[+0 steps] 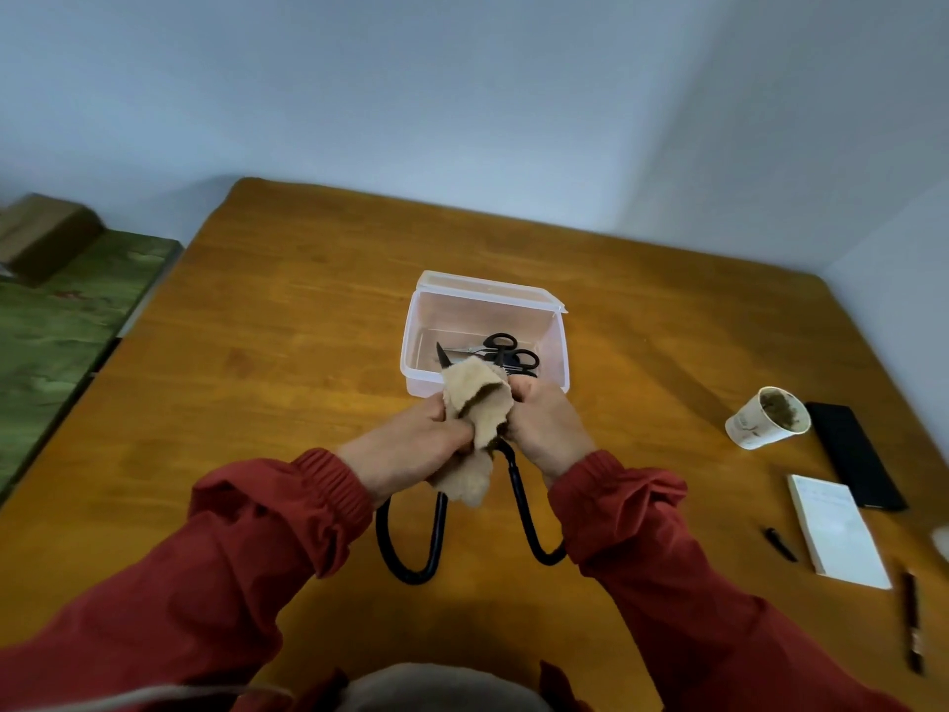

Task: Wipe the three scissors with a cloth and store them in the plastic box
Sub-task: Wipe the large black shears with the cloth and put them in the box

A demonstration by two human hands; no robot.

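Observation:
A large pair of black scissors (521,506) with long looped handles is held above the wooden table (257,352), its dark blade tip poking out toward the box. My left hand (411,449) grips a beige cloth (480,403) wrapped around the blades. My right hand (544,429) grips the scissors near the pivot, beside the cloth. Behind my hands stands the open clear plastic box (426,326). Two smaller scissors with black handles (506,352) lie inside it.
At the right of the table stand a paper cup (765,418), a black flat object (852,454), a white notepad (837,531), a small black cap (780,544) and a dark pen (911,629). A green surface (61,326) with a brown box lies left of the table.

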